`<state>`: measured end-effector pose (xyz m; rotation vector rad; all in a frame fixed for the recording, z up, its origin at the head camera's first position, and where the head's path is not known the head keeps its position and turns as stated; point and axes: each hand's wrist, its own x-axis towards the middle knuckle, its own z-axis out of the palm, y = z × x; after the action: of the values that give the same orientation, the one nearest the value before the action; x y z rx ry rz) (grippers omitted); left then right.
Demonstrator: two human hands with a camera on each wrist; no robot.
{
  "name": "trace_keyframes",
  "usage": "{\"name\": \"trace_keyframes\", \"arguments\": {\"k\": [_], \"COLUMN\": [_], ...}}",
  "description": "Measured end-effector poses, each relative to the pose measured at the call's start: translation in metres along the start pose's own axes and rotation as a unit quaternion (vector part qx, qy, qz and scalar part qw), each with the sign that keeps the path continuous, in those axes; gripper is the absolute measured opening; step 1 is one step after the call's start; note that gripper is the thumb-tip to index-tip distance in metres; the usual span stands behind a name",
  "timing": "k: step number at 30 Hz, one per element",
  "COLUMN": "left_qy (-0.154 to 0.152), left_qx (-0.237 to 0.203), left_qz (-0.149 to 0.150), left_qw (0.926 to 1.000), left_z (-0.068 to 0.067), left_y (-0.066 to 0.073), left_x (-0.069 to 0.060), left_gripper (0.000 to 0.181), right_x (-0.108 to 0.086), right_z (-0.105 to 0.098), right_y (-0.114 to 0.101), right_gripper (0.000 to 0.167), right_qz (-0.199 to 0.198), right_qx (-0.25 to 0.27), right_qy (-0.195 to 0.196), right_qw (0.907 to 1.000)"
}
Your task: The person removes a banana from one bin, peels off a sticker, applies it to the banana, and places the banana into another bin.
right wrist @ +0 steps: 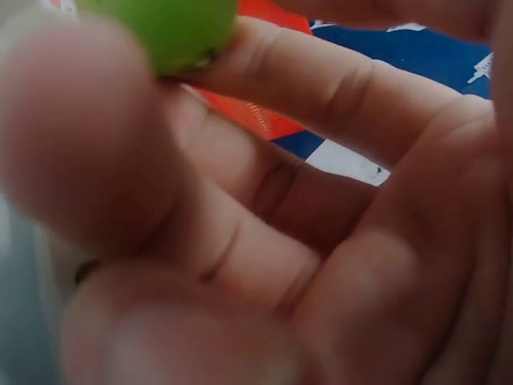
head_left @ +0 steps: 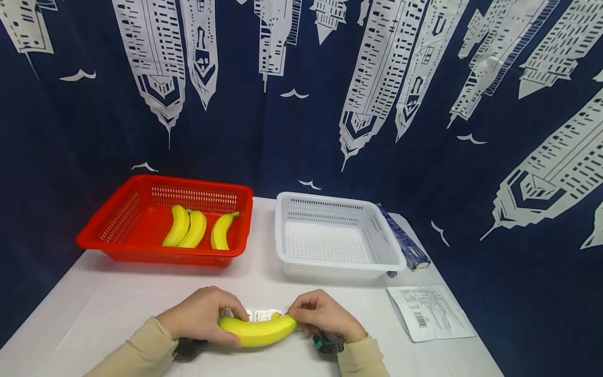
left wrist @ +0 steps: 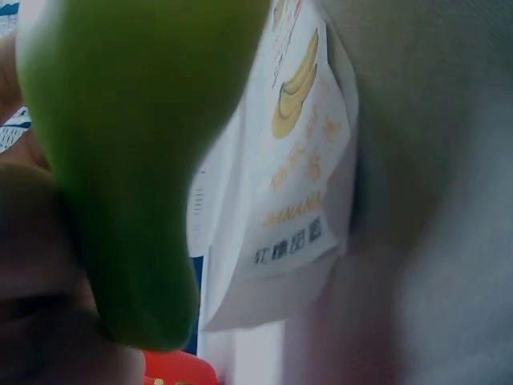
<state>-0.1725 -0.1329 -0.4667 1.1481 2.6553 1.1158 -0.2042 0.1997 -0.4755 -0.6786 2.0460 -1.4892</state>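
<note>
A yellow banana [head_left: 259, 333] lies sideways between my two hands, near the front of the table. My left hand [head_left: 202, 314] grips its left end, thumb on the near side and fingers over the far side. At the other end, my right hand [head_left: 325, 315] pinches the tip between thumb and fingers. The banana's greenish end [left wrist: 136, 160] fills much of the left wrist view, and its tip [right wrist: 184, 36] shows by the fingers in the right wrist view. Just behind the banana is a white packet [left wrist: 296, 160] printed with bananas, mostly hidden in the head view.
Several bananas [head_left: 192, 230] lie in a red basket [head_left: 165, 255] at the back left. A white basket [head_left: 336, 269] stands at the back centre, with a dark blue box [head_left: 410, 248] beside it. A white pouch [head_left: 430, 314] lies at the right edge.
</note>
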Motion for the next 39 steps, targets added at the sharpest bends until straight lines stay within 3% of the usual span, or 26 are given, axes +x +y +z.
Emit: {"name": "trace_keyframes", "arguments": {"k": [8, 20, 23, 28, 39], "left_qy": [-0.020, -0.036, -0.038, -0.039, -0.048], "left_qx": [0.015, 0.006, 0.004, 0.003, -0.003], "left_qz": [-0.015, -0.035, -0.037, -0.034, -0.035], "left_qw": [0.9996, 0.9987, 0.9986, 0.9986, 0.9983], "left_z": [0.004, 0.007, 0.008, 0.009, 0.009], "left_y": [-0.001, -0.001, -0.001, -0.001, -0.001], "left_x": [0.000, 0.001, 0.001, 0.002, 0.002], "left_gripper": [0.029, 0.031, 0.030, 0.030, 0.030], "right_x": [0.003, 0.011, 0.012, 0.013, 0.015], "right_z": [0.003, 0.009, 0.012, 0.016, 0.020], "right_y": [0.002, 0.005, 0.005, 0.004, 0.002], "right_gripper": [0.014, 0.022, 0.022, 0.021, 0.018], "right_qz": [0.015, 0.039, 0.034, 0.041, 0.049], "right_qx": [-0.034, -0.079, -0.145, -0.272, -0.316], "right_qy": [0.015, 0.119, 0.152, 0.194, 0.211], "right_qw": [0.9992, 0.9890, 0.9770, 0.9416, 0.9238]}}
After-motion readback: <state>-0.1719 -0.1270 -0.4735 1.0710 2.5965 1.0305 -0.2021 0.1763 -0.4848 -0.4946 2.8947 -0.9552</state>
